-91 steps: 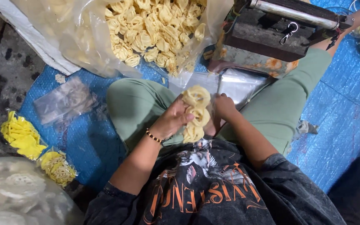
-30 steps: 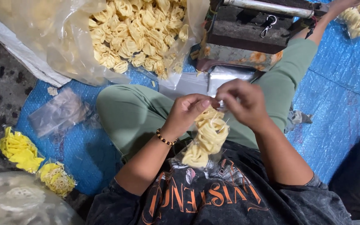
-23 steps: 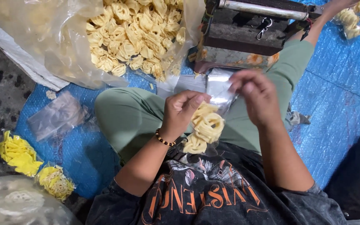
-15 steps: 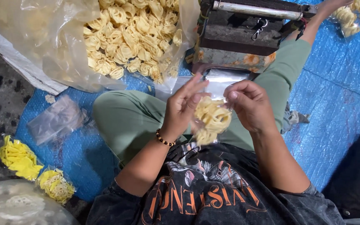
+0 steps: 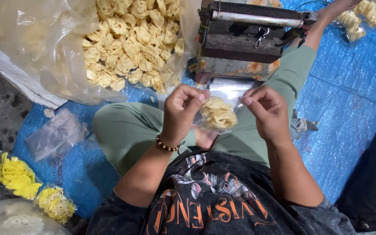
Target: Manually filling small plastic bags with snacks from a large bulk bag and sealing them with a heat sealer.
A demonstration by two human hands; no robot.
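I sit cross-legged in green trousers on a blue tarp (image 5: 349,126). A small clear plastic bag of pale yellow curled crackers (image 5: 217,114) hangs between my hands above my lap. My left hand (image 5: 180,111), with a dark bead bracelet at the wrist, pinches the bag's top left corner. My right hand (image 5: 268,112) pinches its top right corner. Both hands are closed on the bag's upper edge.
A big clear sack of loose yellow crackers (image 5: 127,41) lies open ahead on the left. A dark metal sealing machine (image 5: 244,37) stands in front of my knees. Filled small bags (image 5: 362,19) lie far right. Empty clear bags (image 5: 55,135) and yellow packets (image 5: 16,176) lie at left.
The bag hung long from my left hand, then both hands lifted and turned it; it is now bunched up and held level by both top corners.
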